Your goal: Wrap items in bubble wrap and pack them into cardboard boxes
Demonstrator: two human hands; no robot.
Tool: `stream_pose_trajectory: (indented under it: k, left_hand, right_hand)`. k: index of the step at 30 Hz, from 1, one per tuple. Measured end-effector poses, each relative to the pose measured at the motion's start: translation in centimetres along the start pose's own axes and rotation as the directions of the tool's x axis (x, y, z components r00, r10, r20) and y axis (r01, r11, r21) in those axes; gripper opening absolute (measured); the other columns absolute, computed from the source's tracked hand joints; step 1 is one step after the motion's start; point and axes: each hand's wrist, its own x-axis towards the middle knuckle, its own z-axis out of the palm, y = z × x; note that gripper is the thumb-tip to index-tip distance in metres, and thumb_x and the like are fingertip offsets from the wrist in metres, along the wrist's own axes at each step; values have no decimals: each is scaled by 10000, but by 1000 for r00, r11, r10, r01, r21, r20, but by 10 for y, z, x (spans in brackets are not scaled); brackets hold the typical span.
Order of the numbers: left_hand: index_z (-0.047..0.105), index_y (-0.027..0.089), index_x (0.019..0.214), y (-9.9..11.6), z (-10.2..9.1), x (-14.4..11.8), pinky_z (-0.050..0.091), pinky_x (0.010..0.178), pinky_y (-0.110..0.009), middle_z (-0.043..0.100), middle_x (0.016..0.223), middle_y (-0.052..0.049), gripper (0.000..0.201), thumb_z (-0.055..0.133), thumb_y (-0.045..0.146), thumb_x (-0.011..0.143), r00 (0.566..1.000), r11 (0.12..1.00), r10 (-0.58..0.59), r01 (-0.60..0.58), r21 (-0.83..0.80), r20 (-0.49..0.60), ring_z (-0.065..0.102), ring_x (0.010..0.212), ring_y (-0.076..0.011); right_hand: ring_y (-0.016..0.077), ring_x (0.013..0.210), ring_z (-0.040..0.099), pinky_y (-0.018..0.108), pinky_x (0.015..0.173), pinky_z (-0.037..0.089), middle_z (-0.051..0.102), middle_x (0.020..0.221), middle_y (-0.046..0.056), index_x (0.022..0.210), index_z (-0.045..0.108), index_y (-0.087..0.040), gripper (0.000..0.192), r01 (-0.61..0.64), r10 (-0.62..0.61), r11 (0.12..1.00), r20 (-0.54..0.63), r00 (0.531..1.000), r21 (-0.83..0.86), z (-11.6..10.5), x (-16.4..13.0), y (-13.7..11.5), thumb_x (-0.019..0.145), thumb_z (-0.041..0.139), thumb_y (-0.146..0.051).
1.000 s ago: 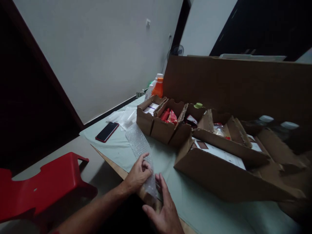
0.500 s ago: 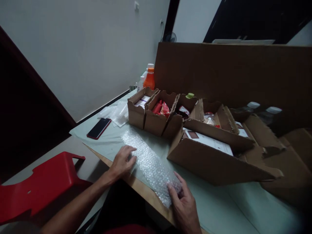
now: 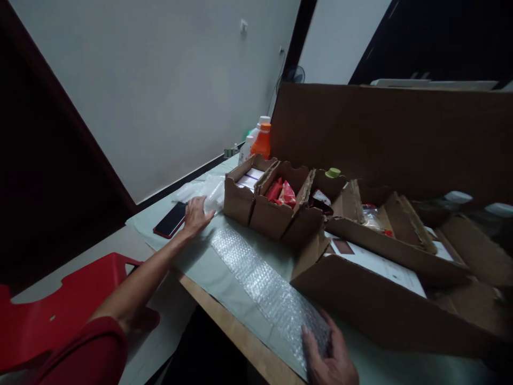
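Observation:
A long strip of bubble wrap [image 3: 256,283] lies on the cloth along the table's front edge. My right hand [image 3: 331,350] is closed around its near end, thumb on top. Something dark shows under the plastic there, but I cannot make out what. My left hand [image 3: 196,216] reaches out over the far left of the table, fingers stretched and thumb apart, with nothing seen in it. It is right beside a dark phone [image 3: 170,220] with a red edge. Just beyond its fingertips lies a heap of clear plastic sheets or bags [image 3: 214,190].
A row of cardboard bins [image 3: 274,216] holds red packets [image 3: 282,192] and white boxes. A larger bin [image 3: 380,299] stands nearer on the right. Behind are an orange bottle [image 3: 261,143] and a cardboard panel [image 3: 380,133]. A red plastic stool [image 3: 92,283] is at lower left.
My left hand has left the bubble wrap and moved forward and left to the phone and plastic heap. My right hand still holds the wrap's near end. The view has shifted slightly.

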Motion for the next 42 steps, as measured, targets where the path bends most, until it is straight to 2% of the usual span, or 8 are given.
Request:
stream_pose_trajectory:
  k: [9, 14, 19, 22, 25, 27, 33, 42]
  left_hand:
    - [612, 184, 952, 3, -13, 29, 505, 973, -437, 666, 1088, -123, 161, 525, 168, 817, 976, 989, -97, 71, -133, -194, 623, 1114, -288]
    - [547, 210, 1041, 31, -60, -54, 484, 1056, -394, 647, 1253, -101, 136, 507, 230, 913, 958, 955, 44, -123, -270, -284, 619, 1204, -225]
    - [524, 244, 1066, 99, -48, -158, 497, 1041, -467, 625, 1296, -111, 215, 503, 114, 896, 911, 842, 316, -398, -364, -264, 600, 1242, -246]
    - [554, 232, 1137, 140, -27, -216, 430, 1110, -524, 599, 1369, -144, 354, 515, 69, 825, 766, 677, 640, -598, -429, -58, 529, 1340, -287]
    - [559, 200, 1252, 161, -21, -257, 313, 1202, -561, 584, 1428, -160, 477, 559, 116, 783, 453, 446, 879, -667, -597, 151, 441, 1432, -317]
    - [551, 198, 1289, 159, -26, -266, 302, 1214, -555, 598, 1419, -155, 515, 571, 133, 779, 395, 413, 899, -620, -667, 190, 443, 1432, -311]
    - [615, 234, 1180, 114, -39, -221, 490, 1053, -503, 670, 1252, -122, 329, 552, 138, 871, 780, 769, 590, -464, -439, 210, 597, 1239, -278]
    - [483, 206, 1391, 121, -15, -216, 483, 1032, -494, 623, 1322, -142, 584, 674, 308, 849, 803, 873, 477, -385, -299, 358, 584, 1216, -311]
  right_hand:
    - [269, 843, 742, 338, 724, 590, 759, 1122, 94, 1324, 631, -197, 650, 68, -69, 997, -17, 997, -41, 6, 3, 14, 836, 560, -620]
    - [291, 1016, 691, 339, 690, 579, 646, 1329, 150, 1314, 617, -181, 587, 263, -264, 964, -180, 948, -32, -7, -4, 3, 865, 594, -558]
    - [265, 1045, 677, 392, 870, 565, 684, 1236, 121, 1196, 668, -220, 365, 427, -405, 903, -232, 885, 53, -22, -23, -18, 919, 600, -447]
    - [244, 1032, 681, 369, 847, 563, 698, 1217, 111, 1139, 690, -221, 324, 422, -400, 900, -178, 899, 110, -35, -26, -19, 920, 605, -445]
    - [247, 1085, 664, 356, 819, 560, 677, 1267, 129, 1124, 685, -207, 341, 321, -284, 939, -252, 925, 120, -57, -26, -4, 925, 591, -468]
    - [250, 1105, 657, 363, 831, 557, 678, 1267, 129, 1121, 689, -209, 334, 297, -264, 951, -269, 926, 89, -69, -28, 8, 932, 583, -463]
    - [293, 1207, 612, 463, 1006, 492, 647, 1333, 128, 1214, 672, -227, 387, 467, -473, 881, -100, 875, -78, -56, -37, 11, 913, 620, -466]
    - [302, 1196, 622, 452, 947, 488, 666, 1331, 129, 1260, 662, -211, 421, 448, -466, 857, -10, 885, -254, -35, -19, 19, 862, 531, -254]
